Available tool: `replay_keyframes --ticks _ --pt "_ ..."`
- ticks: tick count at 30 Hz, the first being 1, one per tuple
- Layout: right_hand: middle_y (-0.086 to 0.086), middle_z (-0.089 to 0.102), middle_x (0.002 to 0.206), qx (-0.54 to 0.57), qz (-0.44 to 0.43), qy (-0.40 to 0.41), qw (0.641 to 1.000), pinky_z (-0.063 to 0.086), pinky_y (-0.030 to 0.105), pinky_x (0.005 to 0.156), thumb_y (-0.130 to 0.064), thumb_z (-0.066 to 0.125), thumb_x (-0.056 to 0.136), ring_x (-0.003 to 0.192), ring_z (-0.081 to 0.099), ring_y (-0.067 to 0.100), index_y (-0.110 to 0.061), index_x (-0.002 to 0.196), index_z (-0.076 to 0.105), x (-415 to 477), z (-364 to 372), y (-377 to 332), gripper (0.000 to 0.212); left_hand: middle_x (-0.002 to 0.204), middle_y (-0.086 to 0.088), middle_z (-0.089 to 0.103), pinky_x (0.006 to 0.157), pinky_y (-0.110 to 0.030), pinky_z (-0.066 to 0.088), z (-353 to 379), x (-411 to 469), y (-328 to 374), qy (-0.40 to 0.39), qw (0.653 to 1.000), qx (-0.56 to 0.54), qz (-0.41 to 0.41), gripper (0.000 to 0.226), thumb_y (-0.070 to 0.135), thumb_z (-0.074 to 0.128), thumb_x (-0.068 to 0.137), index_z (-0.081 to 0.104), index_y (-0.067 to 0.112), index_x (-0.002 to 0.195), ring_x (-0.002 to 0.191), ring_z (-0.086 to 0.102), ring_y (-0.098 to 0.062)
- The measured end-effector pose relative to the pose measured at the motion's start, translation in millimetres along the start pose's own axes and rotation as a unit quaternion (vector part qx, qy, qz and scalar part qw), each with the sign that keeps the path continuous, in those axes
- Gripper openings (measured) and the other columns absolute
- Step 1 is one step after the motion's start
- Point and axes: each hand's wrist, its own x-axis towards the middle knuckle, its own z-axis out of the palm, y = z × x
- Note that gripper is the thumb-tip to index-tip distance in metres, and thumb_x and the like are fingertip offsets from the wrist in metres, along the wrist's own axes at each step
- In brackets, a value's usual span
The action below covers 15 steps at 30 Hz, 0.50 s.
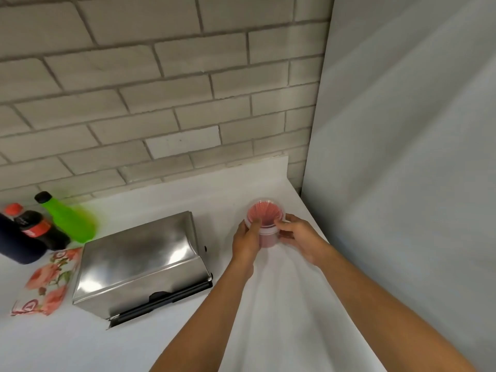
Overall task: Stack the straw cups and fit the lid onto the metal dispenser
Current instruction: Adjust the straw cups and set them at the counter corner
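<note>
A clear plastic straw cup (265, 218) packed with red straws stands near the back right corner of the white counter (268, 304). It seems to sit nested in another clear cup below it. My left hand (247, 237) grips the cup's left side and my right hand (298, 234) grips its right side, fingers at the rim. The metal dispenser (139, 264) lies to the left on the counter, its shiny lid down over the body and a black strip along its front edge.
A green bottle (67, 218), a cola bottle (35, 226) and a dark container (16, 240) stand at the far left. A floral napkin pack (45, 283) lies beside the dispenser. A brick wall runs behind, and a grey panel (402, 157) closes the right side.
</note>
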Motion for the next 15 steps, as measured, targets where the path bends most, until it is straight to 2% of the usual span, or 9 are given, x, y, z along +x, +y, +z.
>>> replay_keyframes --ticks 4,9,15 --pt "0.005 0.077 0.123 0.003 0.001 -0.017 1.0 0.051 0.042 0.109 -0.027 0.074 0.095 0.117 0.071 0.025 -0.016 0.135 0.066 28 -5 -12 0.042 0.11 0.009 0.074 0.099 -0.045 0.06 8 22 12 0.026 1.0 0.013 0.01 0.014 0.041 0.062 0.098 0.07 0.038 0.108 0.103 0.07 -0.013" --pt "0.0 0.078 0.121 -0.017 0.001 -0.041 0.999 0.053 0.035 0.105 -0.031 0.072 0.096 0.116 0.071 0.02 -0.019 0.132 0.067 62 -10 -27 0.038 0.117 0.006 0.074 0.101 -0.049 0.059 17 46 25 0.045 0.998 0.029 0.02 0.029 0.046 0.059 0.095 0.071 0.035 0.119 0.109 0.069 -0.018" --pt "-0.003 0.078 0.119 -0.042 0.003 -0.062 0.997 0.053 0.033 0.103 -0.038 0.074 0.093 0.115 0.072 0.016 -0.021 0.129 0.069 101 -11 -40 0.04 0.109 0.009 0.075 0.099 -0.051 0.06 25 75 37 0.073 0.996 -0.001 0.043 0.012 0.04 0.062 0.101 0.073 0.037 0.102 0.103 0.071 -0.015"
